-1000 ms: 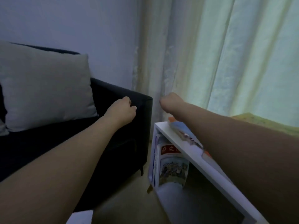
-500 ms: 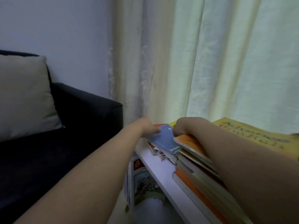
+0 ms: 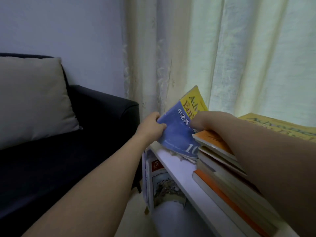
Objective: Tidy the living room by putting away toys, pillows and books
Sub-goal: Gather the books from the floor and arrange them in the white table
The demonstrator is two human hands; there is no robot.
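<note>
Fingers (image 3: 160, 125) of the left hand (image 3: 150, 124) curl over the left edge of a blue paperback book with white Chinese characters (image 3: 177, 132), thumb on its cover, clamped. At centre frame the book tilts up off the left end of a white shelf top (image 3: 172, 161). The right hand (image 3: 202, 119) presses on the book's right side; whether its fingers are closed I cannot tell. A yellow-covered book (image 3: 194, 101) stands tilted just behind, against the pale cream curtain (image 3: 239, 57). Right of centre, a stack of orange-edged books (image 3: 220, 170) lies on the shelf under the right forearm, crowding the blue book's right edge. Bare shelf top shows only along the front edge. Left of the shelf stands a dark sofa arm (image 3: 109, 106), with a beige cushion (image 3: 32, 100) at far left. Both forearms reach forward, nearly straight.
</note>
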